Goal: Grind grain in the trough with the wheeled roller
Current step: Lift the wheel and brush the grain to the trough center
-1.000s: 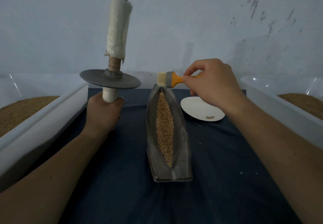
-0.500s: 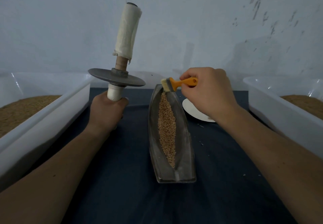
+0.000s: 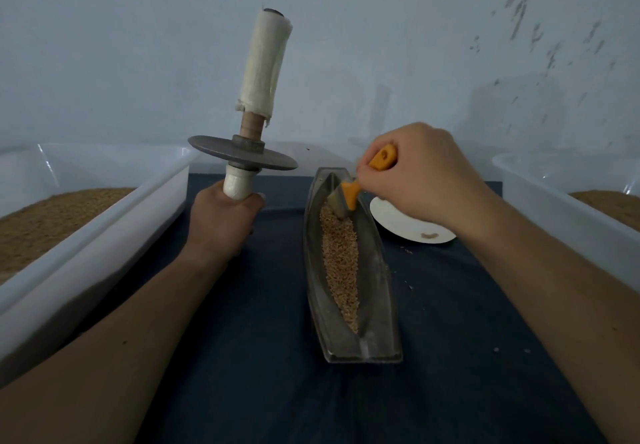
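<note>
A boat-shaped metal trough lies lengthwise on the dark cloth, with a strip of tan grain along its groove. My left hand grips the lower handle of the wheeled roller, held upright to the left of the trough; its grey disc is level and its upper handle is wrapped in white cloth. My right hand pinches the orange handle of a small brush. The bristles rest on the grain at the trough's far end.
A white plate with a few grains lies right of the trough, partly behind my right hand. Clear plastic bins holding grain flank the cloth on the left and on the right. Loose grains dot the cloth. A pale wall stands close behind.
My right hand has tipped the brush down from above the trough's far tip into the grain. The roller in my left hand stays upright.
</note>
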Motion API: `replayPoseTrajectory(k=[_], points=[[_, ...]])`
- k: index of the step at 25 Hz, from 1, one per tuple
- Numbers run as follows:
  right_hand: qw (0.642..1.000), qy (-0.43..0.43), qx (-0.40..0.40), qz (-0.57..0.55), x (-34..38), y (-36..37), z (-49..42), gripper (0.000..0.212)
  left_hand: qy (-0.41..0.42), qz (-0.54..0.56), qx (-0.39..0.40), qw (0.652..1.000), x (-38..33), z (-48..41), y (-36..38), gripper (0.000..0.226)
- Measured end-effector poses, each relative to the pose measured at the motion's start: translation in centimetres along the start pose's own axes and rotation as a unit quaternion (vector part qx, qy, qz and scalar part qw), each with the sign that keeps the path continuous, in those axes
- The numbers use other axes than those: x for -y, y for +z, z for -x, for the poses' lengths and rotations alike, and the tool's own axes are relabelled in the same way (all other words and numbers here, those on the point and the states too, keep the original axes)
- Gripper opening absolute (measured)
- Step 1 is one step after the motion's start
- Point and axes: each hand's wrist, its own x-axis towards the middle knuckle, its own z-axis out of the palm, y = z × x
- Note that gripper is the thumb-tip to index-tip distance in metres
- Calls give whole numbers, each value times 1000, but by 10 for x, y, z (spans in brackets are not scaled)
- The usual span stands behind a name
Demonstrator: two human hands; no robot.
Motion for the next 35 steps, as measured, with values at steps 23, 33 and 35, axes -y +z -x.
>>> replayPoseTrajectory(k=[23,33,35], points=[[999,-37,18,-6,2,22,6,19,-10,0,-2,1000,-6,4,1,24],[998,-44,15,39,-6,34,8,35,-9,-12,-10,1000,-5,3,-1,25],[997,-60,-24,41,-3,31,7,35,-8,-9,-11,1000,-5,3,0,25]])
